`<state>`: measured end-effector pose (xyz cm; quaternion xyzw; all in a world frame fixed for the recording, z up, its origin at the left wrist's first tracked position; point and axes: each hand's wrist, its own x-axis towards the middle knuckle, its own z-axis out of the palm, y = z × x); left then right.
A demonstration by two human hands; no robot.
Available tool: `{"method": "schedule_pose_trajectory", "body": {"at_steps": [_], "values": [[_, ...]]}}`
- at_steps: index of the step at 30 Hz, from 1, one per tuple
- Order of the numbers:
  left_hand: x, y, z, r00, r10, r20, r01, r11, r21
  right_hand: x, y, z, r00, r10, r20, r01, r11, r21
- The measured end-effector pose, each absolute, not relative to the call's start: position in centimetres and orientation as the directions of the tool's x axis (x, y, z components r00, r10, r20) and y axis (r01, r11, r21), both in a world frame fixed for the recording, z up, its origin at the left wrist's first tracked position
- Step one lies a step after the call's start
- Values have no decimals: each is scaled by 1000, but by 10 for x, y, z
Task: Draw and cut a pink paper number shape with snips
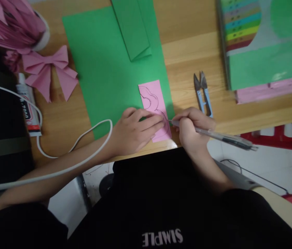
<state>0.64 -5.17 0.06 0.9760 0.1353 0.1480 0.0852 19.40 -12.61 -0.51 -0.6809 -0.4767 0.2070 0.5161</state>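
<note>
As I look down through the head camera, I set my clock on the pink card, with 12 pointing away from the wearer. It lies over the near right corner of the green sheet, and its lower end seems to reach past onto the worktop. At 8 o'clock I see the left hand, its fingers stretched out, slightly apart and laid across the lower part of the card; as far as I can tell they grip nothing. At 4 o'clock the right hand has its fingers clamped on a pen, whose tip is at the card's right edge; I cannot tell whether it touches.

I count a wavy outline and a small inner curve as done towards the card's top, both dark and clear. Towards 5 o'clock the line looks fainter, so I judge that stretch the less finished one, though the left hand hides some of it. No cut follows the outline: the card's edges are straight, and the snips lie unheld between 2 and 3 o'clock, blades parted. A folded green piece rests at 11. Between 9 and 10 lies a pink bow, finished by its look, with a glue tube at 9.
</note>
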Motion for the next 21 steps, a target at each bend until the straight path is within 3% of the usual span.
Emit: {"method": "schedule_pose_trajectory", "body": {"at_steps": [21], "values": [[8, -57, 7, 924, 285, 253, 252, -955, 155, 193, -127, 1, 438, 868, 232, 489, -14, -872]]}}
